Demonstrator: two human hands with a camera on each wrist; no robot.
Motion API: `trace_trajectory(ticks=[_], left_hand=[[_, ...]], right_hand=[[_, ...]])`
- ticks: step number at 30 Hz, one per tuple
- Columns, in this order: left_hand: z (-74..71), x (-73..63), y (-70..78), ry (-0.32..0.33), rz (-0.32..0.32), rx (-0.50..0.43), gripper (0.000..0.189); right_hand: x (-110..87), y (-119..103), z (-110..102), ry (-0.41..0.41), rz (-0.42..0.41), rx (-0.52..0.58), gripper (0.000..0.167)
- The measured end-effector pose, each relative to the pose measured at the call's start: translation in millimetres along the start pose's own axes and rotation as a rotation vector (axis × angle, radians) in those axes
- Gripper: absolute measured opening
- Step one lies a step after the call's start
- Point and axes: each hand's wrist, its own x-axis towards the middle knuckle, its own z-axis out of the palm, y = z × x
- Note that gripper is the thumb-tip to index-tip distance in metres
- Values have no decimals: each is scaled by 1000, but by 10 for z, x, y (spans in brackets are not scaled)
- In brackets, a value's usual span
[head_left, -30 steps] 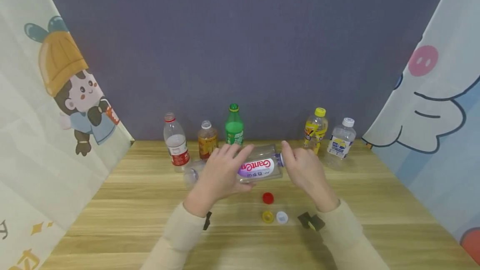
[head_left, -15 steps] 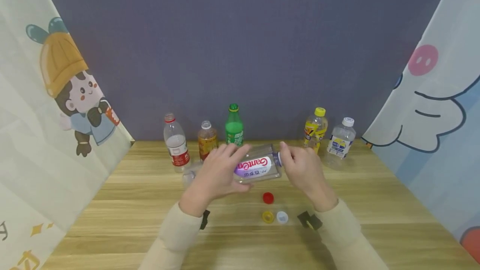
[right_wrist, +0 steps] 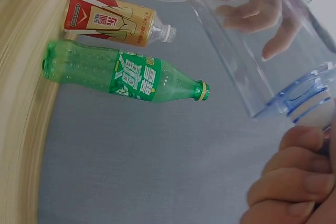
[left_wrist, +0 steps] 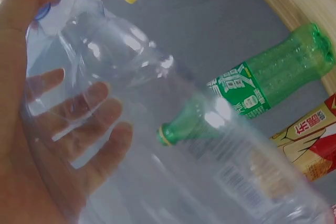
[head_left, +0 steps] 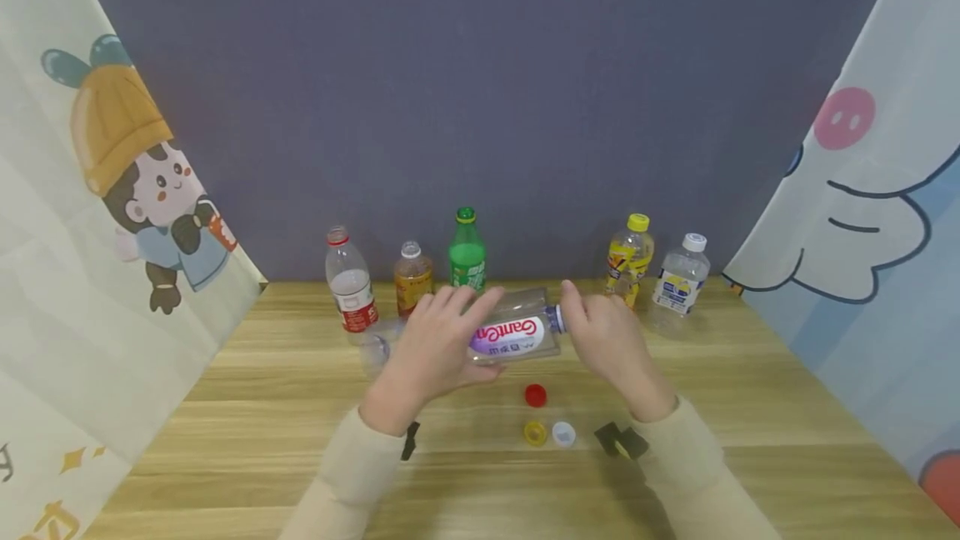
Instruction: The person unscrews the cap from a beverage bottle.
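Clear bottle [head_left: 510, 336] is gripped by both hands at centre frame, on its side, neck to the right. Its body is wrapped by the left hand [head_left: 435, 348], thumb on the lower side, fingers over the top. Its neck end is pinched by the right hand [head_left: 611, 344], fingers curled; the cap area is mostly covered, so whether a cap is on cannot be told. Whether the table [head_left: 225, 407] is touched by the bottle can't be told either.

Handling: judged light, thin-walled, easily dented, a bit slippery, hardly fragile. Best held round the labelled body without hard squeezing; neck is likely stiffer, good for a firm pinch. No liquid is seen inside.

Below centre, red cap [head_left: 536, 395] is placed above yellow cap [head_left: 535, 433] and white cap [head_left: 564, 434], the last two just beside each other.

Back row: red-labelled bottle [head_left: 353, 294], brown-labelled bottle [head_left: 414, 282] and green bottle [head_left: 467, 252] are stood left of centre, apparently uncapped; yellow-capped bottle [head_left: 630, 265] and white-capped bottle [head_left: 681, 277] are stood at right. No liquid can be made out in any.
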Motion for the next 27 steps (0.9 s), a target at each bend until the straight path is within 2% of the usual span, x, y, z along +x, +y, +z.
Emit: trace_trajectory(ticks=[4, 6, 9, 15, 17, 20, 27], left_hand=[[-29, -5, 4, -51, -31, -104, 96], [-36, -6, 9, -57, -33, -125, 96], [-38, -3, 18, -37, -25, -119, 97], [-32, -2, 16, -5, -15, -58, 97], [-30, -5, 10, -7, -15, -43, 97], [-26, -7, 2, -8, -17, -42, 98], [-29, -15, -15, -6, -32, -69, 98]], right_hand=[[-2, 50, 22, 140, -203, -28, 51], [-5, 61, 23, 184, -255, -22, 50], [-11, 58, 19, 180, -229, 7, 52], [-28, 24, -10, 76, -7, 37, 62], [-28, 15, -21, 54, 33, 47, 64], [-21, 6, -28, 54, 19, 60, 62], [-22, 5, -14, 114, -133, 79, 45]])
